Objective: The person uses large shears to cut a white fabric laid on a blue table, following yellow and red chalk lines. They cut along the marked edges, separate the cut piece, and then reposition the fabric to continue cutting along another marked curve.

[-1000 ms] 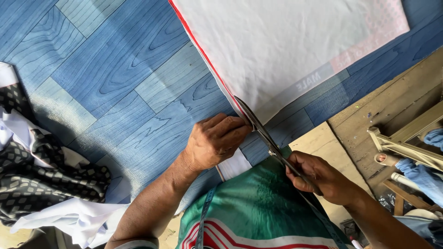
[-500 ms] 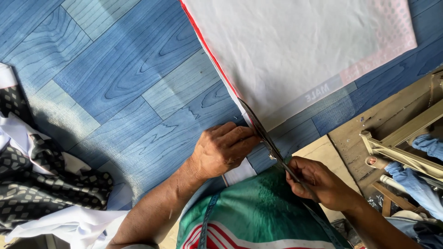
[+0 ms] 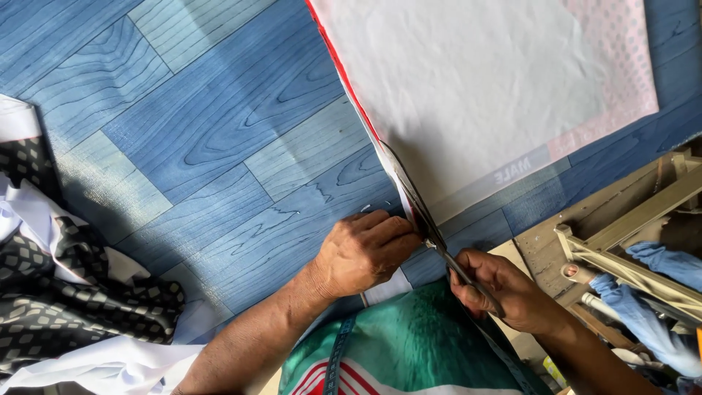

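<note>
Scissors (image 3: 431,234) have crept forward along the red-trimmed edge of the white fabric (image 3: 475,95) over the last second; blades now sit further up the strip than in the earliest frame, where they were closer to my body. Left hand (image 3: 365,252) has followed them, sliding up to stay just beside the blades.

Current state:
- Right hand (image 3: 504,289) is wrapped tight round the scissor handles, fingers through the loops. Blades look nearly closed, tips hidden in the fabric edge, so I can't tell the exact gap.
- Left hand is curled, knuckles up, pinching the red edge strip (image 3: 351,88) right at the blade pivot and pressing it onto the blue wood-pattern floor (image 3: 219,146).
- White fabric lies flat on the floor, stretching away from me to the top right, with a pink dotted border (image 3: 621,66) on the far side.

My read: the cut is advancing along the edge, and most of the edge ahead looks uncut.

Other differences from earlier: view has shifted a little, so the fabric sits higher and more to the right. Patterned black-and-white cloth pile (image 3: 66,292) at left is unchanged. Wooden frame (image 3: 621,241) with blue rags at right also hasn't moved.
</note>
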